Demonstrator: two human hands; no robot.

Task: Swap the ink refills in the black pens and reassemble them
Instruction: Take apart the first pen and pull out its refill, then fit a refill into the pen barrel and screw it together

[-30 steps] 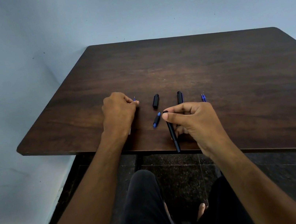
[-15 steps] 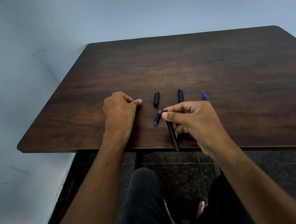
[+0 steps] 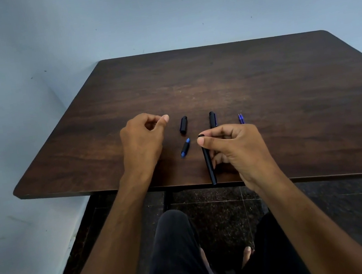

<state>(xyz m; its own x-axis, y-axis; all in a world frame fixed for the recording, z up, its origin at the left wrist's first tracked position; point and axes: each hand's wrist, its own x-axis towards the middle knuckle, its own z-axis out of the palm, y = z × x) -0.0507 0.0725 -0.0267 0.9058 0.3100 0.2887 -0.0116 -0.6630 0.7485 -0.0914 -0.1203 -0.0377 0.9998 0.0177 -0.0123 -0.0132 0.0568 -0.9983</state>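
Since the earlier frames, little has shifted: the left hand (image 3: 143, 140) stays at the same spot on the counter (image 3: 285, 88), though the thin blue tip that showed beside its thumb is no longer visible, and the right hand (image 3: 236, 149) keeps its pinch on the pen barrel.

Head view: the left hand rests on the dark wooden counter with fingers curled inward and thumb touching the forefinger; whether it grips anything inside that curl cannot be told. The right hand is closed on a black pen barrel (image 3: 208, 163), pinching its upper end between thumb and forefinger, with the barrel running down toward the person so that its lower end reaches past the near counter edge. Between the two hands lies a short black cap (image 3: 183, 125), and just below it a small black piece with blue ends (image 3: 185, 148), tilted. Another black pen part (image 3: 212, 119) lies just beyond the right hand's knuckles, partly hidden by them. To the right of that, apart from the rest, a pair of blue refill tips (image 3: 241, 118) peeks out from behind the right hand. Below the counter, the person's dark trousers (image 3: 176, 254) and bare feet show over a speckled floor (image 3: 225, 219).
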